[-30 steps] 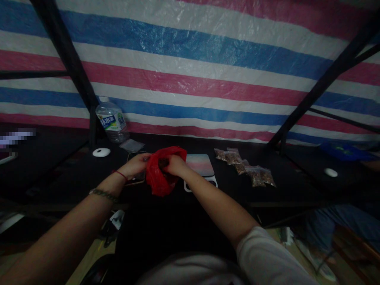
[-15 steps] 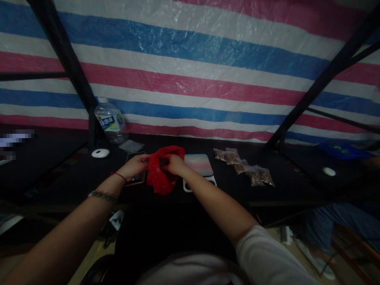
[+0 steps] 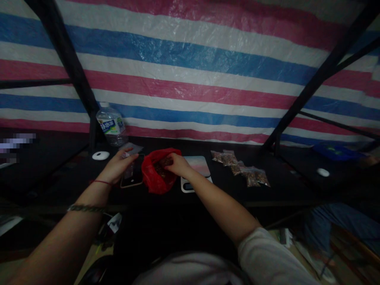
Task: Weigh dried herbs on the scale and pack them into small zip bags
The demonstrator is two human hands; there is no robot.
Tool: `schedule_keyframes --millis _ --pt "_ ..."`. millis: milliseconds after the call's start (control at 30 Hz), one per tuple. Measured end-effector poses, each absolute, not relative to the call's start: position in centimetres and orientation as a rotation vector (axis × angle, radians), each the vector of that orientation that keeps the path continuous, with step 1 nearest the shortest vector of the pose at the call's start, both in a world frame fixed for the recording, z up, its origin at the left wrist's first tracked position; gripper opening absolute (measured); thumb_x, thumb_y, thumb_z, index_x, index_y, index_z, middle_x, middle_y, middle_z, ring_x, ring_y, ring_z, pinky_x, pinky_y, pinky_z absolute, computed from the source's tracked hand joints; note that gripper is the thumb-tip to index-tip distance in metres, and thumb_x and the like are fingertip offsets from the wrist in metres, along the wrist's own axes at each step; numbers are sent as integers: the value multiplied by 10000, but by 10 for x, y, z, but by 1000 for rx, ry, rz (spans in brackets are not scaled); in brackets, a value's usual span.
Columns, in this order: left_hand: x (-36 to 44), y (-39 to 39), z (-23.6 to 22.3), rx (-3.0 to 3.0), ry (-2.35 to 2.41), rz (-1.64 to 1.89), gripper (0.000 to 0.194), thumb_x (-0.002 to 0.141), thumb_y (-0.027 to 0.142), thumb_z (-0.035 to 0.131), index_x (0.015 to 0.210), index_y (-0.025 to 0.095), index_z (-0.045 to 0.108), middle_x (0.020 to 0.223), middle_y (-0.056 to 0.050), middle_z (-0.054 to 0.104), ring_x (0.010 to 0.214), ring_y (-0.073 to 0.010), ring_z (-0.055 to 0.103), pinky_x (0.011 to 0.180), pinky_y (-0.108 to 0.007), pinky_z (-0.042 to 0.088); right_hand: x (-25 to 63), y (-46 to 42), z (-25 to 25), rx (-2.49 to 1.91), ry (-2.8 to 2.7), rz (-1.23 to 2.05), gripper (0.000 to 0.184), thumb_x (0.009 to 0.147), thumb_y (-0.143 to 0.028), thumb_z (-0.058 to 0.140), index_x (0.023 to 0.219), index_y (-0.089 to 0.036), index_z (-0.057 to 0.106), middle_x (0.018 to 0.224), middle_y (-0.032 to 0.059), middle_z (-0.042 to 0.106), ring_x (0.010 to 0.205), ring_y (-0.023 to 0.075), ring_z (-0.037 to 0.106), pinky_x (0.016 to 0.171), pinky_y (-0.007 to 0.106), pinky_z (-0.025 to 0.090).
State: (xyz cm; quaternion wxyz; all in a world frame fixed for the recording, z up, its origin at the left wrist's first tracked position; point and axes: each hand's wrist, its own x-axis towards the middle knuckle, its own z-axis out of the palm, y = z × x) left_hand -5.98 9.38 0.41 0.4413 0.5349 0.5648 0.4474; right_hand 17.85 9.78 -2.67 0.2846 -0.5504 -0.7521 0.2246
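A crumpled red plastic bag (image 3: 158,180) stands with its mouth open on the black table, showing small brown dried bits (image 3: 162,167) inside. My right hand (image 3: 177,164) reaches into the mouth from the right, its fingers pinched together at the bits; what lies between the fingertips is hidden. To the left, my left hand (image 3: 121,163) is off the red bag, thumb and fingers apart, above a phone (image 3: 135,180) and beside flat clear plastic bags (image 3: 135,148). Something shiny and see-through shows below its palm; I cannot tell whether it is held. A white digital scale (image 3: 197,165) sits partly behind my right forearm.
Several small clear bags of brown bits (image 3: 251,177) lie to the right. A large clear bottle (image 3: 111,124) stands at the back left, near a white oval object (image 3: 100,155). Another white oval object (image 3: 323,172) lies far right. Dark frame posts rise on both sides before a striped sheet.
My left hand has let go of the red bag's edge and moved left toward the flat clear bags. The red bag's mouth now gapes wider, and my right hand stays in it.
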Motion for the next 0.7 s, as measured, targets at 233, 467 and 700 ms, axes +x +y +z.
schedule_keyframes --millis 233,467,700 --pt "-43 60 36 1453 1373 1380 607 722 366 725 1260 173 519 921 -9 613 758 -115 546 689 -225 431 191 86 -20 -1486 -2051 454 359 682 -212 709 1028 -198 616 970 49 701 888 211 653 791 315 492" --pt "-6 22 49 1383 975 1378 614 751 361 694 1303 191 488 792 13 577 667 -110 544 628 -230 440 219 78 -8 -1255 -1884 813 263 711 -201 715 970 -182 676 966 52 716 859 178 666 790 309 516" --pt "18 15 31 1491 984 1329 436 707 356 686 1073 132 610 815 -25 640 690 -144 591 665 -272 482 251 65 25 -902 -1802 1145 382 706 -209 724 1083 -179 662 1090 63 691 962 172 647 948 376 467"
